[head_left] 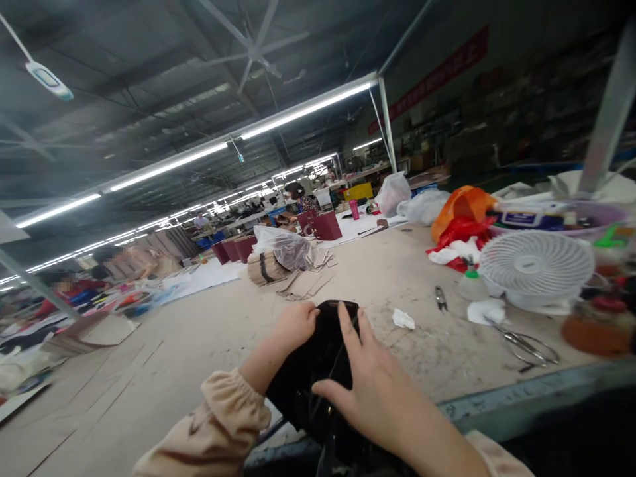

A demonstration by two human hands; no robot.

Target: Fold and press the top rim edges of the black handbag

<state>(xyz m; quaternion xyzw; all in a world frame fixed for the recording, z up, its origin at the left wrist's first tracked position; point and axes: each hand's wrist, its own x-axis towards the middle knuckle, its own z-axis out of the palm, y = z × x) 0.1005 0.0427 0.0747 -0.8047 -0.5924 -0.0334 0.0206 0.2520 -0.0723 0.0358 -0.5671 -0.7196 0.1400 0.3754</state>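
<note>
A soft black item, perhaps a bag [311, 368], stands at the front edge of the worktable, between my two hands. My left hand [293, 328] has its fingers closed over the item's upper left edge. Across its right side lies my right hand [372, 371], fingers stretched out and thumb spread to the left, touching the black material. Dark straps hang down at its lower part. The underside is hidden below my wrists.
Right of my hands lie a crumpled white tissue [403, 319], thread snips [440, 298] and scissors [527, 346]. A white fan [537, 265] and a jar [599, 324] stand beyond. Ahead are a bundle of brown pieces [265, 268] and maroon bags [325, 225]. Other people work farther back.
</note>
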